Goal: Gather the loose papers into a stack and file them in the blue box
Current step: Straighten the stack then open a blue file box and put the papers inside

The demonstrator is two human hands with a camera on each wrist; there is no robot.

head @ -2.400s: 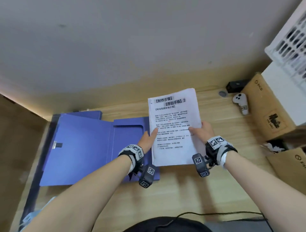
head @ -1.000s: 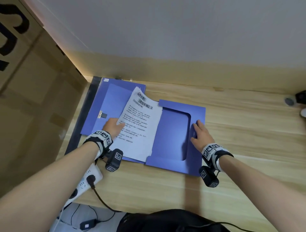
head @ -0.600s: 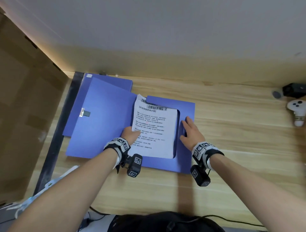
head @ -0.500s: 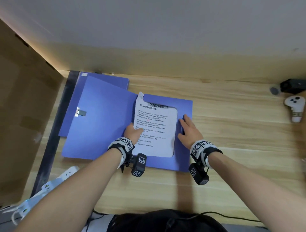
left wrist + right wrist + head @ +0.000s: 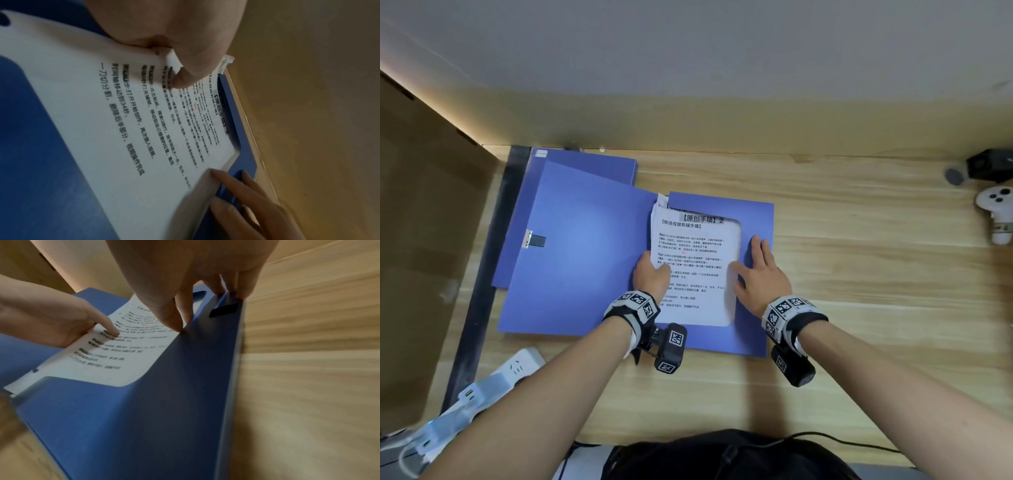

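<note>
Broadly, wooden desk [image 5: 859,274] across the whole head view, pale grain, against a light wall; tall cardboard panel [image 5: 421,240] down the left edge; blue box [image 5: 753,329] lying flat and opened out near the desk's middle, wide cover flap [image 5: 578,267] spread to the left with a small metal clasp, shallow tray to the right with a rounded cut-out in its upper face; second blue folder [image 5: 599,166] partly under the flap, toward the wall; stack of papers [image 5: 698,246] inside the tray, showing through the cut-out, white sheets printed in black Chinese text with a bold heading and a "2", top left corner crumpled and poking past the tray's edge, near edge slightly lifted in the left wrist view; left hand [image 5: 652,274] at the stack's left edge, gripping it, thumb [image 5: 185,78] on the printed top sheet, other digits hidden beneath; right hand [image 5: 760,270] flat and spread just beside the stack's right edge, straight fingers [image 5: 170,316] pressing the blue tray face, thumb tip at the cut-out's rim, touching the paper; white power strip [image 5: 493,380] off the desk's near left corner; white controller [image 5: 996,212] and small black device [image 5: 989,168] well apart at far right.
</note>
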